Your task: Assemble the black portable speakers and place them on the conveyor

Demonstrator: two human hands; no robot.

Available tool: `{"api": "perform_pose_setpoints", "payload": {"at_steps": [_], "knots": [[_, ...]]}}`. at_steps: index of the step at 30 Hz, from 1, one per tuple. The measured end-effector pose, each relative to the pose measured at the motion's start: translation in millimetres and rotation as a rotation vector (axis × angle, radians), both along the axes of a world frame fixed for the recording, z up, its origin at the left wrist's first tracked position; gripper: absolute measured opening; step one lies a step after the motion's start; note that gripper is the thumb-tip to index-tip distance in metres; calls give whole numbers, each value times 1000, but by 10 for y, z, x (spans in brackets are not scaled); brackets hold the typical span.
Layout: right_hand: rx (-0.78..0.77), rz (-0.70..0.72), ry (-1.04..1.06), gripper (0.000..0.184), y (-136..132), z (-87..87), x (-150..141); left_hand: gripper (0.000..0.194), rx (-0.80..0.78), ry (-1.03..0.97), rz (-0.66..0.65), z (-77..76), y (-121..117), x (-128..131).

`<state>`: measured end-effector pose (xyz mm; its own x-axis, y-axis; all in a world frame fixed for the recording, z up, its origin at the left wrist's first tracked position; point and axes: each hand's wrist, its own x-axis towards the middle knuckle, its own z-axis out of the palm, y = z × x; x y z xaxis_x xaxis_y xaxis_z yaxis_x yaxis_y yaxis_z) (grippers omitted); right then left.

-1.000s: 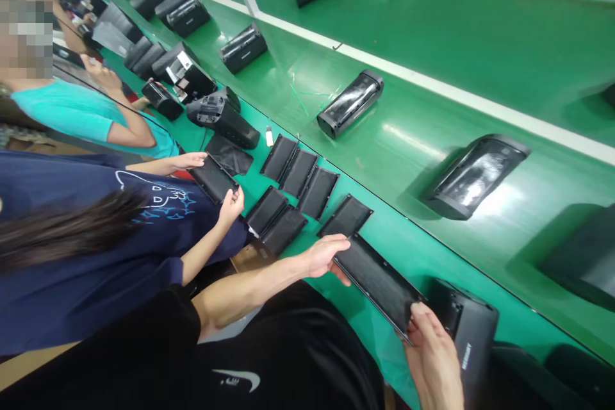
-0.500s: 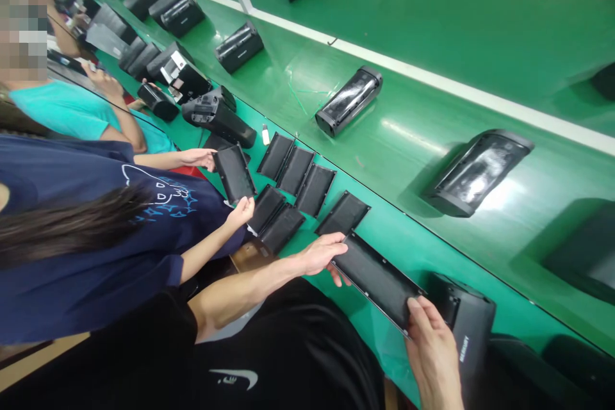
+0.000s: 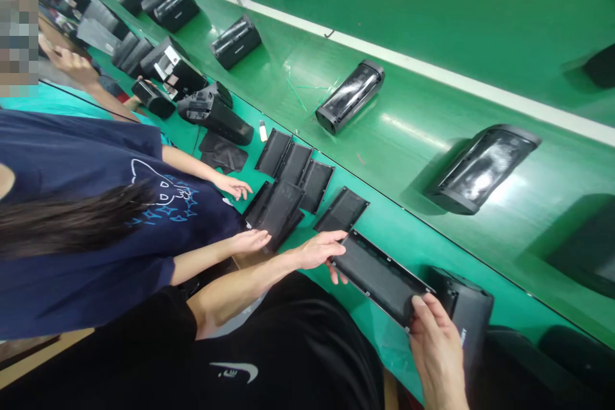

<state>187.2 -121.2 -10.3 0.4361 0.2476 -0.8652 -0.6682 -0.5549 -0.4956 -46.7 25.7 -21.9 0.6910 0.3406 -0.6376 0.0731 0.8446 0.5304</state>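
Between my hands a long black speaker grille [image 3: 379, 278] is held tilted, its hollow side up, with small pale tabs along its edges. My left hand [image 3: 321, 251] pinches the far left end, thumb on top and fingers partly hidden beneath. At the near right end, my right hand [image 3: 437, 336] grips with the thumb over the edge. Just beyond my left hand another grille [image 3: 342, 209] lies on the green bench [image 3: 384, 218]. A black speaker box [image 3: 473, 311] stands behind my right hand, partly covered by it.
To the left a co-worker in a dark blue shirt has one hand [image 3: 252, 241] at a grille [image 3: 280, 205] on a pile. More grilles [image 3: 318, 186] lie beside it. Past the bench edge, speakers [image 3: 350, 97] rest on the green conveyor belt [image 3: 408, 102]. A small white bottle [image 3: 262, 131] stands nearby.
The co-worker has lowered a grille onto the pile, and their farther hand has come off it. My hands keep the same hold on my grille, which has barely shifted.
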Motion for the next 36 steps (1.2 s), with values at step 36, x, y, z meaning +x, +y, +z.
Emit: {"api": "perform_pose_setpoints", "payload": {"at_steps": [36], "knots": [[2, 65, -41, 69, 76, -9, 10, 39, -4, -4, 34, 10, 89, 4]]}}
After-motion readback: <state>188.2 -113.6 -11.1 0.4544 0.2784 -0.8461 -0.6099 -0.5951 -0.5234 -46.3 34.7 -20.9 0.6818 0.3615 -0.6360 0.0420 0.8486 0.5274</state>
